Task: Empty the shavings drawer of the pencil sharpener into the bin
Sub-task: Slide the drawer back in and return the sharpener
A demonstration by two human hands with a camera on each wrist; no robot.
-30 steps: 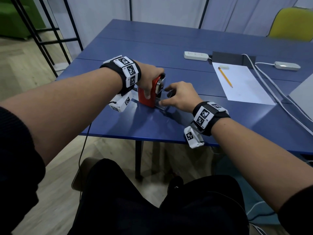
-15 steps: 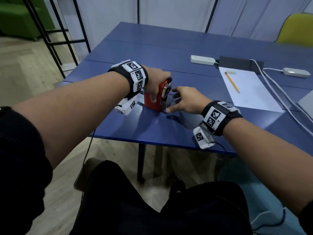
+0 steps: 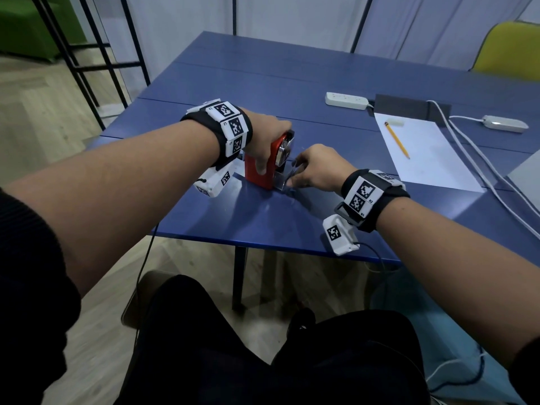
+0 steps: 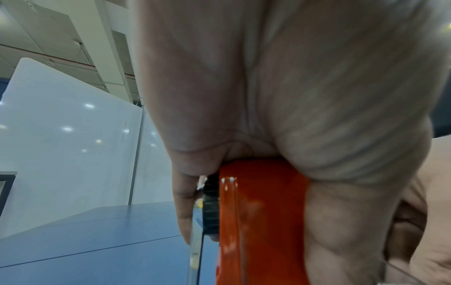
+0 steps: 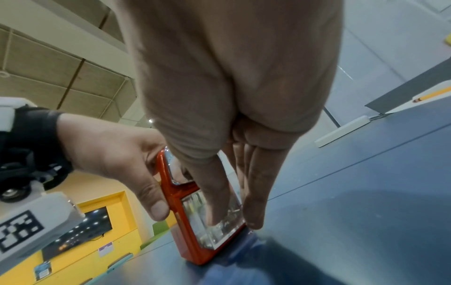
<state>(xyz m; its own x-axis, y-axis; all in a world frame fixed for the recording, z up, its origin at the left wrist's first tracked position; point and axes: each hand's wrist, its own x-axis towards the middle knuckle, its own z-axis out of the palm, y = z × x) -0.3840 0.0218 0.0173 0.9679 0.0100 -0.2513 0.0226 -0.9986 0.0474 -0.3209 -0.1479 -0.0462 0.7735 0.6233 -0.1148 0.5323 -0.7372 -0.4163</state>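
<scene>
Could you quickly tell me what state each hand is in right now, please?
Left hand: closed around the red pencil sharpener, gripping it from above.
Right hand: thumb and fingers pinch the clear plastic shavings drawer at the sharpener's base.

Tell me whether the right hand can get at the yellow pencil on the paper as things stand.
Probably yes, once freed. The right hand is pinching the clear shavings drawer of the red sharpener; the pencil lies on the paper to its right, with only bare blue table between.
</scene>
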